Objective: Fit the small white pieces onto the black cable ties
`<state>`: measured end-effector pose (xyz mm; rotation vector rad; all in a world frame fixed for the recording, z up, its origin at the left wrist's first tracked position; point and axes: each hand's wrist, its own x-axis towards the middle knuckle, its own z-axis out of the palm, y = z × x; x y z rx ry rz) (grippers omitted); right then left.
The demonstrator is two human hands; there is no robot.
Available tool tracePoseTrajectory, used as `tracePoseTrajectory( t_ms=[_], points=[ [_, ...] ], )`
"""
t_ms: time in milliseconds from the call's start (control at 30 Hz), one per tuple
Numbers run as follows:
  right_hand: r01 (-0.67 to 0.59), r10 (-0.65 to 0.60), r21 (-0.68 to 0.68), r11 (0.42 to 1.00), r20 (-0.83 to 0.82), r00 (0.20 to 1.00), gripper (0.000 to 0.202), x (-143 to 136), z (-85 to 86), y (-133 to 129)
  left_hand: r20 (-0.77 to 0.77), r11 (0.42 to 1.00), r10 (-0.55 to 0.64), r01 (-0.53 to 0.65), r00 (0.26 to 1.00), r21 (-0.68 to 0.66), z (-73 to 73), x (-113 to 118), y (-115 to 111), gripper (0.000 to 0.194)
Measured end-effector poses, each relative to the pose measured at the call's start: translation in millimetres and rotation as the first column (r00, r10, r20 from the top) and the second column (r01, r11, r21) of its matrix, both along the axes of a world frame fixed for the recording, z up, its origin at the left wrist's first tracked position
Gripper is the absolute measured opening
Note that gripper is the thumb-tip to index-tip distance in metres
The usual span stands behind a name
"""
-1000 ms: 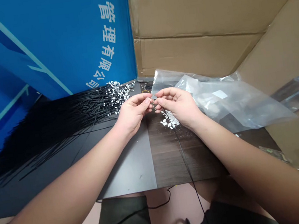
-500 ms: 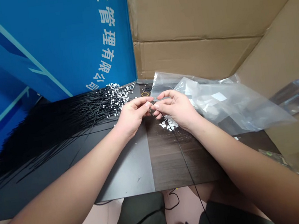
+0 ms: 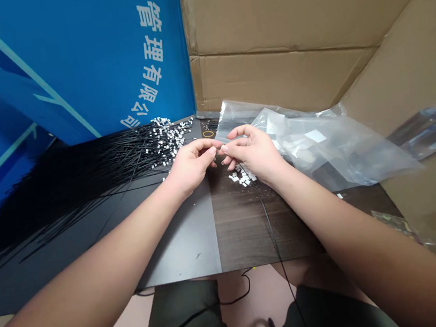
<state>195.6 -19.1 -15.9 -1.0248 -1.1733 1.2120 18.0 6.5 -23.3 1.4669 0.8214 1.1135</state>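
Note:
My right hand (image 3: pixel 252 153) is pinched around the end of a thin black wire (image 3: pixel 271 226), which trails down over the table's front edge. My left hand (image 3: pixel 194 166) meets it almost fingertip to fingertip. Its thumb and forefinger are pressed together, and whatever small piece sits between them is hidden. Just below the right hand lies a little heap of small white connectors (image 3: pixel 243 178). To the left spreads a large bundle of black wires (image 3: pixel 81 172), with white connectors (image 3: pixel 168 138) on their near ends.
Behind my right hand lies a clear plastic bag (image 3: pixel 345 145), with a clear bottle (image 3: pixel 432 125) beyond it. Cardboard (image 3: pixel 281 8) and a blue printed panel (image 3: pixel 65 55) wall in the dark table (image 3: pixel 248 235). A small packet (image 3: pixel 397 225) lies at the right edge.
The whole view has shifted slightly. Both hands stay together at the fingertips, with only small finger movements, and the black wire still hangs from the right hand.

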Motion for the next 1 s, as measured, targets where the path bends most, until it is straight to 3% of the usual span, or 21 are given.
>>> tracePoseTrajectory(
  t_ms=[167, 467, 733, 1000],
  points=[
    [0.038, -0.038, -0.001, 0.999, 0.001, 0.999, 0.044, -3.4, 1.0, -1.6, 0.079, 0.997, 0.019, -0.013, 0.997, -0.079, -2.3, 2.7, -1.5, 0.014],
    [0.033, -0.032, -0.044, 0.998, 0.014, 0.999, 0.040, -6.5, -0.2, -1.1, 0.144, 0.995, 0.006, 0.009, 0.990, -0.104, -2.3, 4.7, -3.5, 0.017],
    [0.060, -0.051, -0.031, 0.998, 0.228, 0.972, 0.015, -6.1, 0.2, -2.2, 0.150, 0.989, 0.045, -0.023, 0.988, -0.148, -2.0, 6.6, -6.2, 0.016],
    [0.016, -0.008, -0.023, 1.000, 0.304, 0.953, 0.014, -4.5, 0.2, -2.2, 0.183, 0.981, 0.090, -0.055, 0.979, -0.188, 4.7, 5.7, -5.6, 0.020]
  ],
)
